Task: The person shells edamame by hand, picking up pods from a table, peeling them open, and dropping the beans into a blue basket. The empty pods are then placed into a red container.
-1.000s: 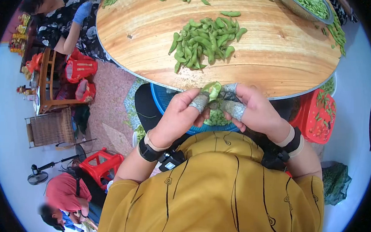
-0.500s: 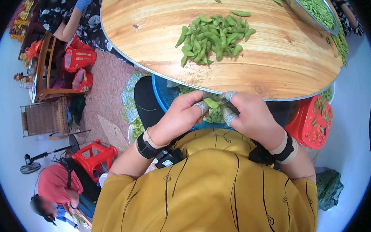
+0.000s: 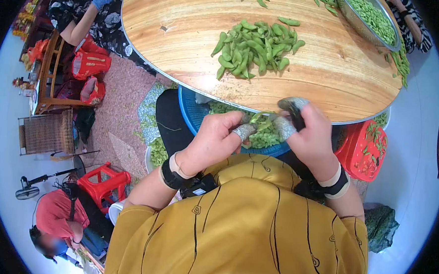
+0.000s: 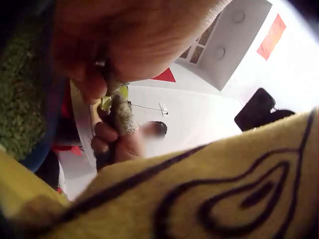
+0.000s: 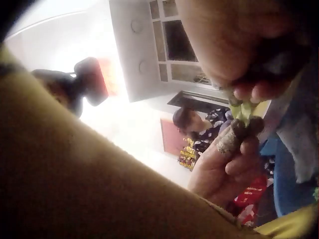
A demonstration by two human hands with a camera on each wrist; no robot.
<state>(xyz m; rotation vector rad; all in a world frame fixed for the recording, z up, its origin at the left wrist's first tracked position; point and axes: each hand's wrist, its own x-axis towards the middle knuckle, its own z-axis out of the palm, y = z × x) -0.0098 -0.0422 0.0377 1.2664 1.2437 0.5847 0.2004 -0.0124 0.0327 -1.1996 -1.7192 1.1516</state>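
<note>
The left hand (image 3: pixel 204 142) pinches 1 split edamame pod (image 3: pixel 263 121) above the blue basket (image 3: pixel 190 107); the right hand's (image 3: pixel 314 141) grip, fingers curled, also grasps it. 1 heap of pods (image 3: pixel 256 50) lies on the worktop (image 3: pixel 185 41).

A mustard-yellow shirt (image 3: pixel 245 222) is patterned with thin black lines; pods (image 3: pixel 258 50) are coloured green, the basket (image 3: pixel 190 107) blue

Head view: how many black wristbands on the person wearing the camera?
2: left wristband on the left wrist, right wristband on the right wrist. Neither is fully hidden.
</note>
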